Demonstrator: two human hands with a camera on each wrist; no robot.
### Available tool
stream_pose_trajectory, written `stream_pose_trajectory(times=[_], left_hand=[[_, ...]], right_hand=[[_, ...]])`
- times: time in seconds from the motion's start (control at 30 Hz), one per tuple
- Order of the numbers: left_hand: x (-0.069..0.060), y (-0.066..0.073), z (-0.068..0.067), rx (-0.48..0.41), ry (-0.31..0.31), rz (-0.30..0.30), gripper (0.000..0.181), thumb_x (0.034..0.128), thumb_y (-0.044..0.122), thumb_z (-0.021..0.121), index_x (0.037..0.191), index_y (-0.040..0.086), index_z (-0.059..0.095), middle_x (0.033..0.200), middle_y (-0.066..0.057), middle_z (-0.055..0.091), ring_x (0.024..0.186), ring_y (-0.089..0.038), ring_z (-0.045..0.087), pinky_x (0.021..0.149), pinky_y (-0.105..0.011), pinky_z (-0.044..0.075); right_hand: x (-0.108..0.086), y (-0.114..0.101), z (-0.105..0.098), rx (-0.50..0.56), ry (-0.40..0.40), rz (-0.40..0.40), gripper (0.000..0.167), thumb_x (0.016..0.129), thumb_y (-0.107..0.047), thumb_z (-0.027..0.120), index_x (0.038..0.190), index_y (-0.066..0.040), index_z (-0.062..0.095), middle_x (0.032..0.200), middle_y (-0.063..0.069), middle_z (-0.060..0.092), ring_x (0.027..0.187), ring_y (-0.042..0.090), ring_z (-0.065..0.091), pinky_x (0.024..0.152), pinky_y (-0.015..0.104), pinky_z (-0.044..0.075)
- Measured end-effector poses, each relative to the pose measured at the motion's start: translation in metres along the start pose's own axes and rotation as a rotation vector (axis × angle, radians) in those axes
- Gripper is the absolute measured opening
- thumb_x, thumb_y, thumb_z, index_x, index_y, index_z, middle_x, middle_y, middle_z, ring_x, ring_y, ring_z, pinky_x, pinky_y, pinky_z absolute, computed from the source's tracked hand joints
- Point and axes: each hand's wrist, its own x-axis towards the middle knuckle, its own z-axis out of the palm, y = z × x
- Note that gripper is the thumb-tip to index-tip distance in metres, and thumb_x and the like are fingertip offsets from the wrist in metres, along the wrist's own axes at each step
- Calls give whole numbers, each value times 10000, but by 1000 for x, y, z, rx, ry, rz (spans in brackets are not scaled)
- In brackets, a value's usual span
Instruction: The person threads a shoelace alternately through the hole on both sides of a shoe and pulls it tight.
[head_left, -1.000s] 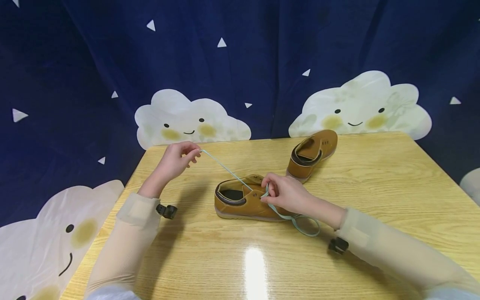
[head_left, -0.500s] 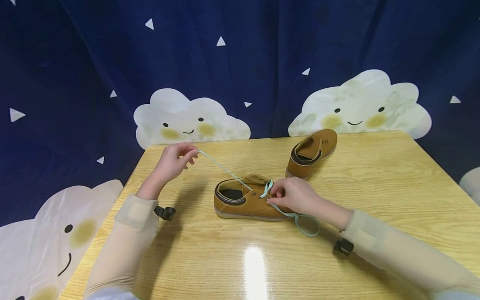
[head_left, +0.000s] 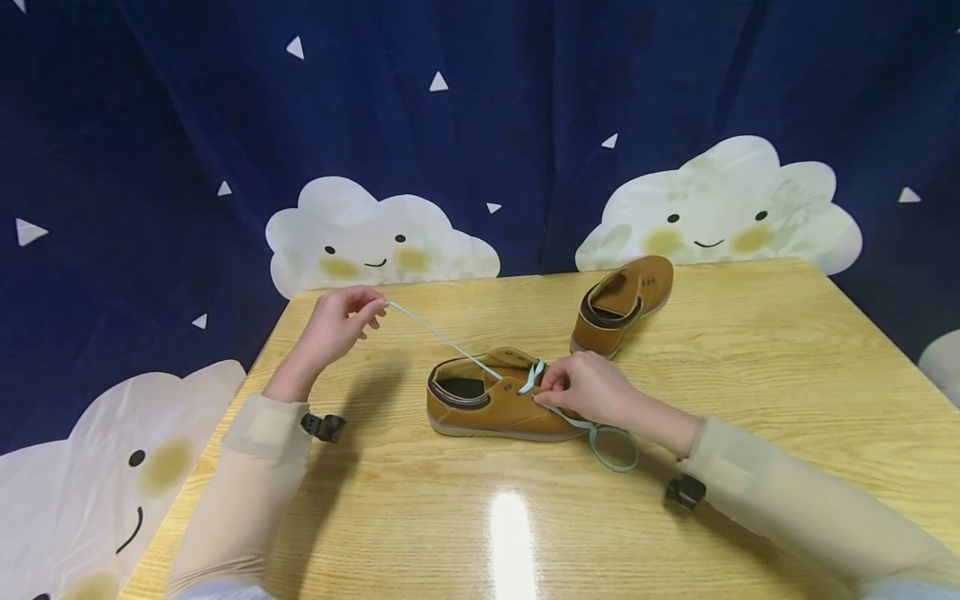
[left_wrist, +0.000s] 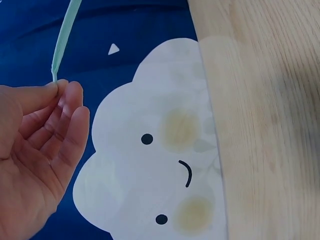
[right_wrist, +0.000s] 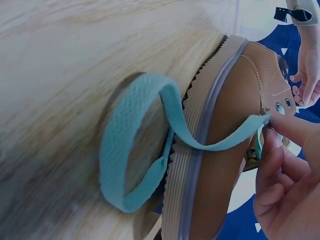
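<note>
A brown shoe (head_left: 480, 423) lies on its sole on the table, toe to the right. A mint-green shoelace (right_wrist: 112, 165) runs through its front eyelets. My left hand (head_left: 333, 325) is raised left of the shoe and pinches one end of the lace between thumb and index finger; that stretch slants down to the shoe. Over the front of the shoe, my right hand (head_left: 592, 387) pinches the lace at an eyelet. In the right wrist view, the rest of the lace hangs beside the sole in a loop. My right hand hides part of the toe.
Behind and to the right stands a second brown shoe (head_left: 651, 273) with no lace visible in it. The wooden table (head_left: 750, 367) ends at a dark blue curtain (head_left: 495, 108) with white clouds. Small black devices sit on both wrists.
My right hand has shifted slightly right and uncovered the lace crossing at the eyelets. My left hand has drifted a little left, still holding its lace end.
</note>
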Motion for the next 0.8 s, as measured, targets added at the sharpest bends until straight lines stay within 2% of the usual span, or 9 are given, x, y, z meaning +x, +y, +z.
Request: stream_pose_trajectory(times=[0.13, 0.27, 0.4, 0.63, 0.8], left_hand=[[0, 0, -1, -6, 25, -8, 192, 1003, 146, 557, 1015, -18, 655, 886, -133, 658, 740, -231, 624, 619, -381, 547], [0, 2, 0, -16, 65, -29, 197, 1003, 142, 555, 1029, -33, 641, 887, -149, 657, 763, -286, 640, 576, -288, 533], [1, 4, 2, -29, 82, -39, 194, 999, 141, 560, 1034, -34, 638, 893, -156, 658, 770, -301, 646, 580, -291, 537], [0, 1, 5, -78, 26, -18, 191, 1000, 151, 561, 1012, -19, 648, 904, -143, 651, 793, -341, 641, 597, -325, 548], [-5, -4, 6, -68, -37, -13, 192, 1004, 168, 558, 1004, 9, 666, 909, -108, 661, 782, -284, 629, 629, -378, 548]], right_hand=[[0, 0, 0, -5, 3, -6, 217, 800, -268, 809, 667, -209, 647, 568, -150, 504, 517, 57, 437, 496, 261, 342], [1, 0, 0, -12, 3, -9, 209, 803, -272, 806, 677, -212, 651, 576, -151, 514, 519, 56, 449, 504, 268, 358], [1, 0, 0, -11, -2, -8, 201, 808, -272, 803, 686, -211, 654, 584, -150, 524, 529, 58, 461, 516, 274, 375], [0, 2, 1, -5, -5, -11, 200, 816, -267, 798, 697, -204, 650, 591, -147, 522, 537, 54, 462, 517, 266, 375], [0, 2, 1, -1, -9, -18, 190, 825, -261, 790, 712, -206, 647, 592, -150, 517, 533, 47, 463, 520, 260, 372]])
